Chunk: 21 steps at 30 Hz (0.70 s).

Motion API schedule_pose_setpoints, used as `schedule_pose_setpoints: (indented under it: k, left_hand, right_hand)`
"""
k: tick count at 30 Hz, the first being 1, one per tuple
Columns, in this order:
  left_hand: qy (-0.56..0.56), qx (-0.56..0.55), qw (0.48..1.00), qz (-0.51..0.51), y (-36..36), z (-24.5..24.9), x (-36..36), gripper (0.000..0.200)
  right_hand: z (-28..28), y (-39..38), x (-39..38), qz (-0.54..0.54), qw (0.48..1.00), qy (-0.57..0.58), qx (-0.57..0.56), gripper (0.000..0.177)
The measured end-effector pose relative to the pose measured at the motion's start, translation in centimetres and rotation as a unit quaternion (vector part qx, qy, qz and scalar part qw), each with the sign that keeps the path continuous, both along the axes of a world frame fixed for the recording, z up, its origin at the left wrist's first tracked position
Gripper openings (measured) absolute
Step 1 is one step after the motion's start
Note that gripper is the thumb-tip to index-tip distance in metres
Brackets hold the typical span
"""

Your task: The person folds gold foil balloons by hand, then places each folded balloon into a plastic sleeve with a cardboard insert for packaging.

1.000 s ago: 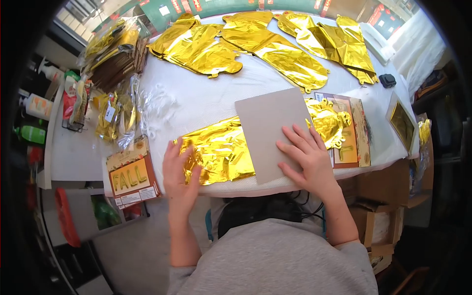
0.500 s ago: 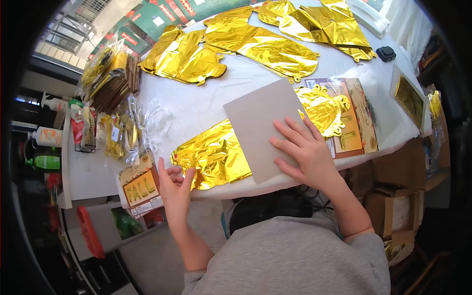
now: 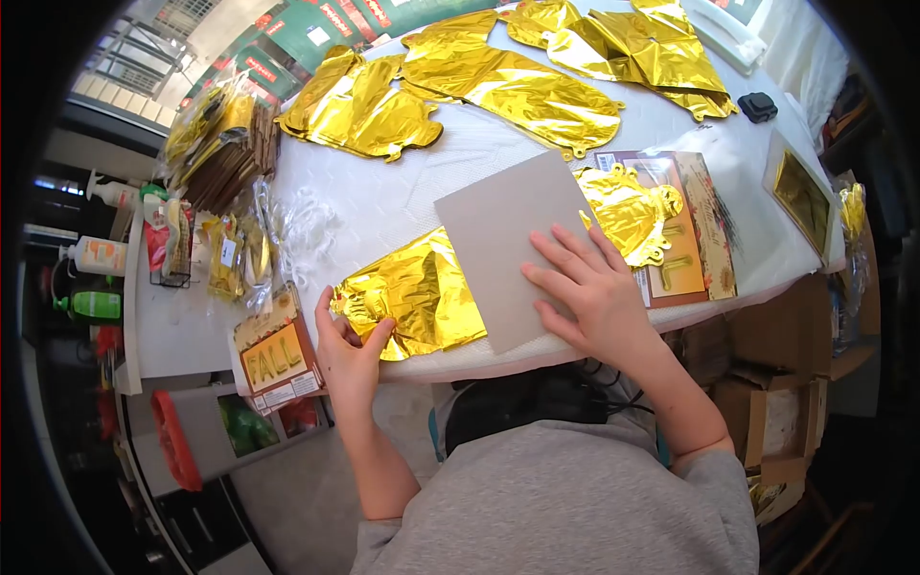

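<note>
My right hand (image 3: 592,295) lies flat with fingers spread on a grey cardboard sheet (image 3: 503,230). Under the sheet runs a flat gold foil balloon (image 3: 422,307), its left part showing beyond the cardboard. At that left end my left hand (image 3: 350,347) grips the foil between thumb and fingers; the fingertips are partly hidden. More crinkled gold foil (image 3: 628,211) with small tabs sticks out past the sheet's right side, over a printed package (image 3: 704,220). Whether both foil parts are one piece is hidden by the cardboard.
Several flat gold foil balloons (image 3: 517,91) lie along the table's far side. A FALL package (image 3: 278,355) sits by my left hand. Bagged foil and brown cards (image 3: 225,144) are stacked at the left. A black object (image 3: 757,106) rests far right; cardboard boxes (image 3: 781,422) stand below.
My left hand has moved slightly up and closed on the balloon's left end, whose near edge is now drawn up and creased. My right hand stays on the cardboard.
</note>
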<state>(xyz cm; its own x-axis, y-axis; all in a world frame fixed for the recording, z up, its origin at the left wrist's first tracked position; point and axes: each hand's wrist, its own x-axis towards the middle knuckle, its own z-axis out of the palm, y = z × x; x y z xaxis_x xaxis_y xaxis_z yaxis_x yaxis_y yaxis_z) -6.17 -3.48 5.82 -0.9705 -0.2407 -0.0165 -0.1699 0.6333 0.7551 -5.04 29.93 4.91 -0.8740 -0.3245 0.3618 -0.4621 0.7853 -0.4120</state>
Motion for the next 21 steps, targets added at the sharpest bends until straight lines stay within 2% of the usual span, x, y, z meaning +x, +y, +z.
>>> schedule_pose_setpoints:
  k: [8,10,12,14,16,19,21]
  left_hand:
    - [-0.004,0.042,0.999,0.006,0.2,0.4,0.0,0.082]
    - [0.035,0.167,0.985,0.037,0.4,0.5,0.0,0.082]
    - [0.03,0.195,0.98,0.04,0.4,1.4,0.1,0.081]
    - [0.07,0.241,0.968,0.025,0.4,2.4,0.2,0.081]
    - [0.076,0.236,0.968,0.024,2.0,4.9,0.2,0.081]
    - [0.142,0.184,0.971,-0.053,4.2,7.4,-0.4,0.085]
    - [0.144,0.102,0.981,-0.083,5.8,9.0,-1.4,0.088]
  right_hand:
    - [0.1,-0.1,0.1,-0.006,1.0,-0.001,0.0,0.039]
    - [0.1,-0.1,0.2,-0.007,1.0,-0.004,0.001,0.039]
    - [0.2,0.0,0.2,-0.007,1.0,-0.006,0.003,0.039]
    - [0.2,0.0,0.2,-0.007,1.0,-0.008,0.004,0.039]
    - [0.1,-0.1,0.2,-0.005,1.0,-0.009,0.004,0.039]
    - [0.1,0.0,0.2,-0.003,1.0,-0.005,0.008,0.039]
    - [0.2,-0.1,0.2,-0.008,1.0,-0.006,0.008,0.039]
